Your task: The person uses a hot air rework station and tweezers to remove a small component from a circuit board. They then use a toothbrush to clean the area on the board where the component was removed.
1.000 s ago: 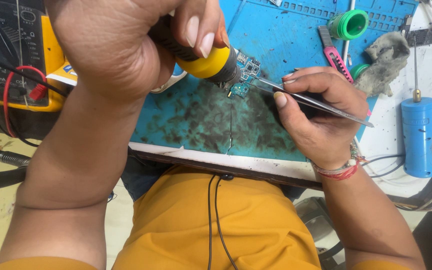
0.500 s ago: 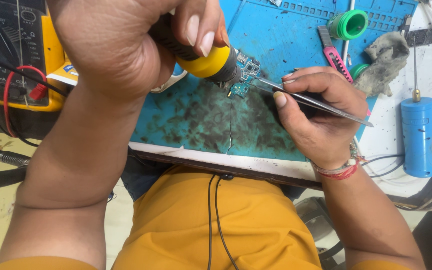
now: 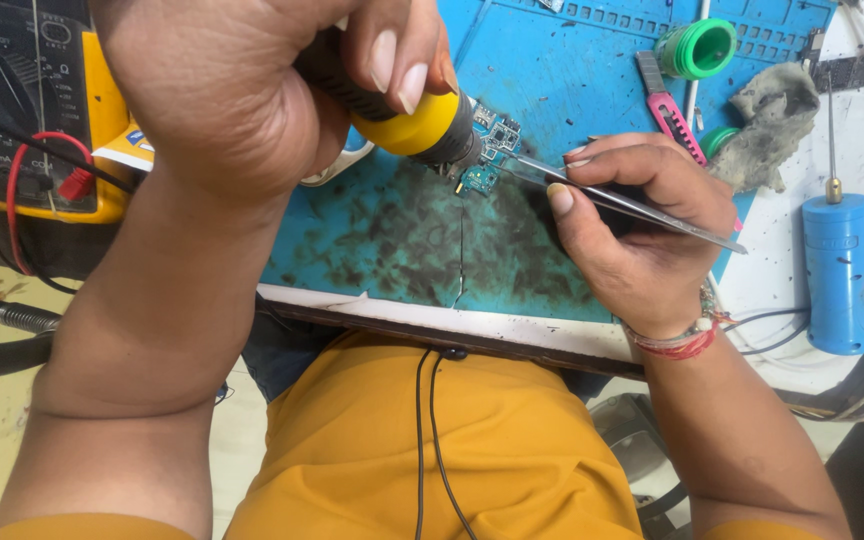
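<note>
A small circuit board [image 3: 484, 150] lies on the work mat [image 3: 592, 70], near its middle. A multimeter [image 3: 22, 110] sits off the mat's left edge; a desoldering pump [image 3: 838, 270] lies beyond its right edge, a tape roll [image 3: 700, 48] near its far right corner.

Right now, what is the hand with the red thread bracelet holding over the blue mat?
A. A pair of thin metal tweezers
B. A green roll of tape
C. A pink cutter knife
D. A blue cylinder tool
A. The right hand grips thin metal tweezers, their tips pointing at the small circuit board on the blue mat, while the left hand holds a yellow-tipped tool to the same board.
</note>
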